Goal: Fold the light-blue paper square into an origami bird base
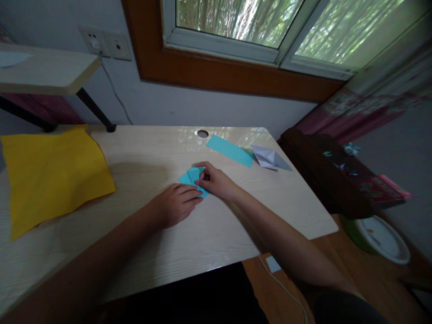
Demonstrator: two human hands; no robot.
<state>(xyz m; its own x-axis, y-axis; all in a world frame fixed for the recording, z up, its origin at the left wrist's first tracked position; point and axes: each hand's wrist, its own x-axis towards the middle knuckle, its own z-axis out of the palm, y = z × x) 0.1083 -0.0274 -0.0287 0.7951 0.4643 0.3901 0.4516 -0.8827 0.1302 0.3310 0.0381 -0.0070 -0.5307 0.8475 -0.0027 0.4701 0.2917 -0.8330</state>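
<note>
A small folded piece of turquoise paper (192, 176) lies on the table, roughly in the middle of the view, with crease lines and a pointed left corner. My left hand (178, 203) rests on its lower edge, fingers stretched out flat over the paper. From the right, my right hand (213, 180) pinches the paper's right side between thumb and fingers, index finger bent over the upper edge. Both hands cover parts of the folds. Beyond my right hand lies a flat turquoise paper strip (230, 150), and beside it a folded white paper piece (268, 157).
A large yellow sheet (57, 175) covers the left of the pale table (141, 148). A raised shelf (50, 74) on black legs stands at the back left. The table has a round cable hole (202, 133). A dark cabinet (324, 180) and a white-rimmed bin (383, 238) are at right.
</note>
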